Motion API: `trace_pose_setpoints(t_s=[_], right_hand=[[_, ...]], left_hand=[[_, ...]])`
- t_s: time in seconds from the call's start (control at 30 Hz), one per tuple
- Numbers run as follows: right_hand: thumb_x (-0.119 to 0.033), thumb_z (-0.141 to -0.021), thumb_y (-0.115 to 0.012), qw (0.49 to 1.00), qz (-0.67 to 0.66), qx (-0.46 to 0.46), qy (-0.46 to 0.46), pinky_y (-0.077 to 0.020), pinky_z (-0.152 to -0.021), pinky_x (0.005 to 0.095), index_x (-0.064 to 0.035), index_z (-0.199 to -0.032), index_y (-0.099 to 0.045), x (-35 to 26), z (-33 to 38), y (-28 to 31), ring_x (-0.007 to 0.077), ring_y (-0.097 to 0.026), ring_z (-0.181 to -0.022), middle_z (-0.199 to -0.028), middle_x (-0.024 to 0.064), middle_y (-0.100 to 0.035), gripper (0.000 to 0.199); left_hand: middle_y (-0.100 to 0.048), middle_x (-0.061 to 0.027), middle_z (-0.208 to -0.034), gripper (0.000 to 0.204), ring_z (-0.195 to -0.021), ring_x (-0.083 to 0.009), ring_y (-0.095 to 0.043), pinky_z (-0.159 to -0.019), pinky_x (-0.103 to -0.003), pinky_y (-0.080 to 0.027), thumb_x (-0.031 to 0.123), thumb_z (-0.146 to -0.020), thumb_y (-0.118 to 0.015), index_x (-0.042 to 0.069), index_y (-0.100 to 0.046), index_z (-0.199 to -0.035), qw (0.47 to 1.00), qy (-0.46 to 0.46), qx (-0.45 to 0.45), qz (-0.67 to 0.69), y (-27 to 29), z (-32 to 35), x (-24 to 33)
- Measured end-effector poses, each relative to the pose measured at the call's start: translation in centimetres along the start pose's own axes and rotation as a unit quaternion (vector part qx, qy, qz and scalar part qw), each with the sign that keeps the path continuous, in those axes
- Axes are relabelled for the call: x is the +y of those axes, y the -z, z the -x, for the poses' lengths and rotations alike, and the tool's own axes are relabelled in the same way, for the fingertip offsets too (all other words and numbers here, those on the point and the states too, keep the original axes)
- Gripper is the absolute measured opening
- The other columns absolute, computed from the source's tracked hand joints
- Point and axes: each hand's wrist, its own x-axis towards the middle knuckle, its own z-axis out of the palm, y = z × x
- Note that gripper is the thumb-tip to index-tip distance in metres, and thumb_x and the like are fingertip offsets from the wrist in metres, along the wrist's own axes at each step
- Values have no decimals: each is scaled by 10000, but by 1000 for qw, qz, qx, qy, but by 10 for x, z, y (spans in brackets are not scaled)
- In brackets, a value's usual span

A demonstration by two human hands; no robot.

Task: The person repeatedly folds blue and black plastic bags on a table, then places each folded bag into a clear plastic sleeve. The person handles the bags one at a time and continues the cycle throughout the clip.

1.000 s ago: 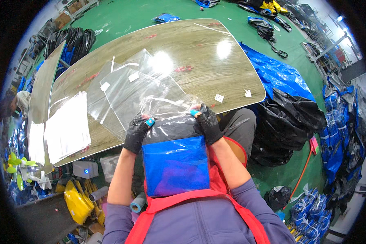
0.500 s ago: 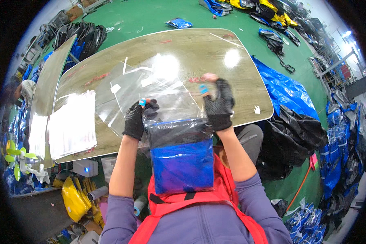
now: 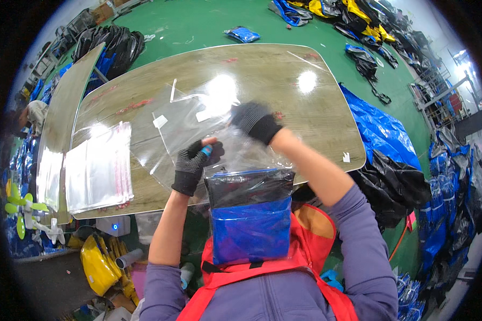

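A person seen from above works at a wood-patterned table (image 3: 262,65), a folded blue-and-black bundle (image 3: 251,227) upright in the lap, resting against a red apron (image 3: 326,235) and just below the table's near edge. The bundle sits inside a clear bag (image 3: 240,152), whose loose film rises above its black upper part toward the hands.

Both hands wear black gloves with bare fingertips. The left hand (image 3: 194,163) is beside the film, left of the bundle's top, its fingers bent and close together, a blue wrap on one digit; whether film is pinched there, I cannot tell. The right hand (image 3: 254,123) is over the tabletop, above the bundle — blurred, so its grip cannot be told either.

Flat clear plastic (image 3: 182,131) lies beyond the left hand, with a white slip (image 3: 159,121) on it; a neat stack of clear bags (image 3: 99,170) sits at the table's left.

Handling this well, in my judgement, means keeping the bundle square against the body, steadying one side of the film with the left hand, and drawing it smooth with the right — lightly, since thin film probably creases or clings easily.
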Motion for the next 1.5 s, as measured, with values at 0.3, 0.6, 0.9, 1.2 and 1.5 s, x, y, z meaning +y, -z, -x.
trace_pose_setpoints(t_s=[0.3, 0.6, 0.9, 1.2, 1.5], right_hand=[[-203, -925, -541, 846, -387, 300, -214, -456, -706, 253, -60, -1193, -520, 114, 156, 40, 124, -536, -774, -1063, 41, -600, 305], [-234, -888, -646, 807, -561, 38, -181, -470, -952, 361, -95, -1102, -684, -18, 195, 19, 235, -616, -1079, -1199, 120, -633, 257], [-250, -658, -716, 963, -177, 179, -96, -438, -941, 447, -114, -957, -665, -58, 200, 43, 344, -571, -1086, -1170, 131, -615, 332], [-144, -811, -568, 943, 34, 262, -203, -441, -922, 431, -68, -1187, -578, 45, 260, 17, 360, -584, -1044, -1126, 182, -615, 383], [-451, -905, -451, 651, 261, -184, -689, -52, -1120, 630, -155, -1343, -525, 308, 450, 99, 323, -308, -1388, -1466, 84, -413, 534]], left_hand=[[-716, -66, -942, 385, -545, -39, -461, -475, -220, -350, 368, -929, -568, 52, -656, -1130, 989, 93, 11, -118, 28, -20, 17], [-533, -203, -1324, 386, -1227, -320, -521, -1037, -420, -396, 317, -929, -579, -17, -637, -1113, 988, 4, -113, -102, 33, 43, 36], [-635, -141, -1156, 268, -1138, -333, -534, -1022, -403, -369, -9, -722, -542, 38, -665, -956, 844, -237, -17, -481, 15, 67, 40], [-549, -77, -1211, 549, -1042, -194, -528, -919, -356, -427, 288, -866, -659, 30, -456, -1307, 976, 122, 43, -177, -12, 93, -25], [-584, -81, -1233, 408, -1102, -208, -560, -966, -356, -441, 312, -988, -472, 54, -516, -1301, 995, -86, -33, 46, 30, -141, 73]])
